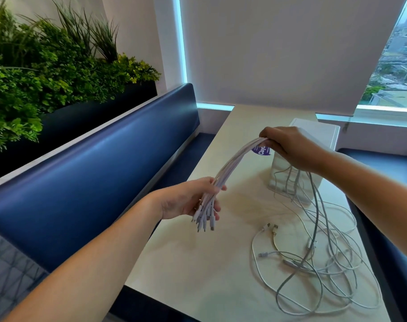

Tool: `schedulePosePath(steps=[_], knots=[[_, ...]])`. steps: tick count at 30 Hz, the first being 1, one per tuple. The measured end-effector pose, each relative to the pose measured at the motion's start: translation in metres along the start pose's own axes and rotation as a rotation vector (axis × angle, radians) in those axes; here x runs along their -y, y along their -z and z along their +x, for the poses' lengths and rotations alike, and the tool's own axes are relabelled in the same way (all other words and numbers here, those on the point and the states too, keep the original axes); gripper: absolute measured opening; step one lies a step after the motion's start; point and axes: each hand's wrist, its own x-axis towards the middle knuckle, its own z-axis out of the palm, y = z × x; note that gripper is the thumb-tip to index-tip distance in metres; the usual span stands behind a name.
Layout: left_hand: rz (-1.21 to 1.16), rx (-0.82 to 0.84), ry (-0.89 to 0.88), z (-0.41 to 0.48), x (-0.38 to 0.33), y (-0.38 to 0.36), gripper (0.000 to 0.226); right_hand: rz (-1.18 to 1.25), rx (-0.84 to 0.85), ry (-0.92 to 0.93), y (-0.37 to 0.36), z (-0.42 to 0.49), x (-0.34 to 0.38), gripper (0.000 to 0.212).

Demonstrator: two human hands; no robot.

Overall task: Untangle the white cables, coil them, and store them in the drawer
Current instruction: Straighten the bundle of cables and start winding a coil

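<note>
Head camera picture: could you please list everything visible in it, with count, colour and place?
table: one, cream, centre
box: one, white, at the table's far end
sticker: one, purple, on the box
cable bundle: one of many strands, white, held in the air, plugs hanging at its lower end
loose cables: several, white, tangled on the table at right, some rising upward
benches: two, dark blue, either side of the table
plants: several, green, in a black planter behind the left-side bench
blind: one, off-white, over the window
left hand: grips the bundle's lower end
right hand: grips the bundle's upper part
</note>
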Motion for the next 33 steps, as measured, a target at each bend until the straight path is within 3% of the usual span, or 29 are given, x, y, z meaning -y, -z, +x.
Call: schedulePosePath(steps=[3, 9, 14, 19, 23, 27, 33], knots=[[0.094, -0.072, -0.008, 0.009, -0.003, -0.009, 0.033, 0.032, -0.045, -0.008, 0.006, 0.006, 0.008, 0.061], [-0.053, -0.109, -0.103, 0.014, -0.007, -0.014, 0.024, 0.033, 0.017, -0.086, 0.017, 0.006, 0.003, 0.028], [0.211, -0.268, -0.117, 0.013, -0.002, -0.003, 0.032, 0.027, 0.07, -0.083, 0.02, -0.007, 0.003, 0.052], [0.545, -0.376, -0.084, 0.009, 0.006, 0.002, 0.047, -0.151, 0.163, -0.018, 0.021, -0.013, 0.006, 0.055], [0.347, -0.294, -0.062, 0.004, -0.002, -0.003, 0.068, -0.203, 0.191, -0.054, 0.018, -0.016, 0.001, 0.057], [0.218, -0.227, -0.084, -0.001, -0.006, -0.009, 0.055, -0.146, 0.217, -0.119, 0.01, -0.017, 0.0, 0.06], [0.164, -0.124, -0.078, -0.007, -0.014, -0.016, 0.043, -0.01, 0.12, -0.155, 0.019, -0.007, 0.008, 0.061]])
